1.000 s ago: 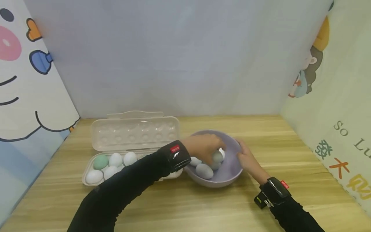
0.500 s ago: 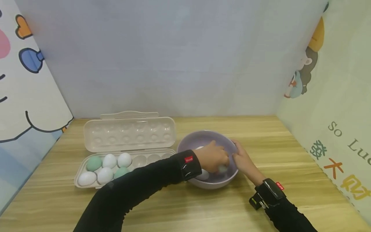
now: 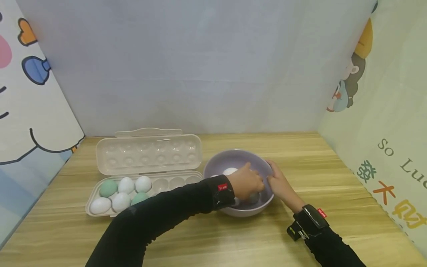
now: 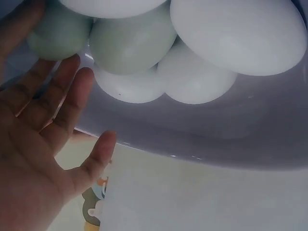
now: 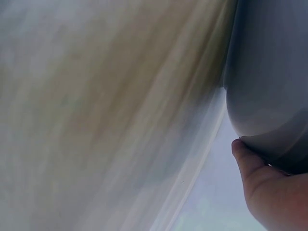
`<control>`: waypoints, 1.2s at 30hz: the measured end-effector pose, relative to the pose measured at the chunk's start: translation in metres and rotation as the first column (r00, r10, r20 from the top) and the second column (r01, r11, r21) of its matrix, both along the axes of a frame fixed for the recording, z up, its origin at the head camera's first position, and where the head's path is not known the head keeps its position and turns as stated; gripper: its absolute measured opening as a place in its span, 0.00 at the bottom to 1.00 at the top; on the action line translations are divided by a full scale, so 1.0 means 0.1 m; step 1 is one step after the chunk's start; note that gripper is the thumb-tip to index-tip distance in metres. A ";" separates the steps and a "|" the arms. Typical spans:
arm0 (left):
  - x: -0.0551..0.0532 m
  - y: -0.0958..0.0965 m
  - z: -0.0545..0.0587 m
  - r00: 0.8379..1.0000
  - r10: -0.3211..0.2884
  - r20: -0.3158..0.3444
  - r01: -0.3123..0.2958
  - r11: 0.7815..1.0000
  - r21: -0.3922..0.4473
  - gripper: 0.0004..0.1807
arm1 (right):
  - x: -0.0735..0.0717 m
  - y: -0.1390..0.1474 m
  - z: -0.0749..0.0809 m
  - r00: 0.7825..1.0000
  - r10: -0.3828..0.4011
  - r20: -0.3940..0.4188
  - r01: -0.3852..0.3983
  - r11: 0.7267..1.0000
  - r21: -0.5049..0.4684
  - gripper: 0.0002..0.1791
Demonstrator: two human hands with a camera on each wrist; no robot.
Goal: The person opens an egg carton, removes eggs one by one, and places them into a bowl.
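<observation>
A purple bowl [image 3: 217,161] with white and pale green eggs stands right of the egg carton. My left hand [image 3: 246,181] reaches down into it, palm over the eggs. In the left wrist view, its thumb and fingertips are round a green egg [image 4: 60,36] at the side of the pile. Beside that egg lie another green egg [image 4: 134,43] and a large white egg [image 4: 240,33]. My right hand [image 3: 281,185] grips the bowl's right rim; in the right wrist view its thumb presses the bowl wall [image 5: 269,96]. The left forearm hides part of the carton.
The open egg carton [image 3: 149,170] lies to the left, its lid [image 3: 153,138] tipped back. White eggs [image 3: 121,202] and green eggs [image 3: 108,188] fill its left cups; bare cups [image 3: 176,182] show on the right. Printed cloth walls enclose the wooden table [image 3: 200,241].
My left hand has gone lower and further right in the bowl, from above the eggs to round a green one. The right hand stays on the rim. The head view has shifted slightly.
</observation>
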State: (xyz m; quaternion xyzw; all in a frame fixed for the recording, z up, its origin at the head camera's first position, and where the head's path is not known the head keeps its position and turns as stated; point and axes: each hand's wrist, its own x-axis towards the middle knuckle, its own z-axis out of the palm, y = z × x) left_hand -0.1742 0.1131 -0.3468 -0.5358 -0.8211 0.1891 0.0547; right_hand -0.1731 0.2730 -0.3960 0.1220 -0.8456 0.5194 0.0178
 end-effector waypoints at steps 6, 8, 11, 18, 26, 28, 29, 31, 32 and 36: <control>0.05 -0.06 -0.07 0.998 0.037 -0.057 -0.040 0.998 -0.055 0.22 | 0.01 -0.09 -0.04 1.000 0.008 0.015 -0.008 1.000 0.000 0.30; 0.06 -0.10 -0.06 0.998 0.043 -0.042 -0.045 0.998 -0.048 0.23 | 0.02 -0.11 -0.06 1.000 0.013 0.023 -0.013 1.000 -0.007 0.30; 0.07 -0.24 0.04 0.998 0.050 0.032 -0.050 0.999 -0.003 0.25 | 0.03 -0.15 -0.07 0.999 0.023 0.038 -0.022 1.000 -0.016 0.30; 0.14 -0.94 0.52 0.983 0.147 0.108 -0.161 0.978 0.135 0.26 | 0.02 -0.17 -0.04 0.997 0.051 0.065 -0.051 0.999 0.001 0.29; 0.28 -2.07 0.52 0.954 0.278 0.108 -0.297 0.924 0.242 0.19 | 0.04 -0.05 0.08 0.998 0.049 0.029 -0.050 0.997 0.058 0.30; 0.31 -2.28 0.45 0.936 0.325 0.137 -0.349 0.909 0.229 0.18 | 0.04 -0.02 0.09 0.999 0.046 0.029 -0.048 0.997 0.062 0.30; 0.34 -2.37 0.42 0.923 0.351 0.160 -0.379 0.899 0.219 0.16 | 0.05 -0.01 0.10 0.999 0.045 0.029 -0.047 0.997 0.059 0.30; 0.38 -2.52 0.35 0.885 0.408 0.224 -0.451 0.871 0.194 0.14 | 0.05 0.01 0.09 0.999 0.041 0.030 -0.043 0.997 0.062 0.29; 0.40 -2.58 0.31 0.859 0.440 0.262 -0.491 0.853 0.178 0.14 | 0.04 0.01 0.09 0.999 0.041 0.029 -0.043 0.997 0.061 0.29; 0.48 -2.77 0.16 0.766 0.524 0.373 -0.605 0.784 0.141 0.12 | 0.04 -0.02 0.06 0.998 0.051 0.028 -0.052 0.997 0.051 0.30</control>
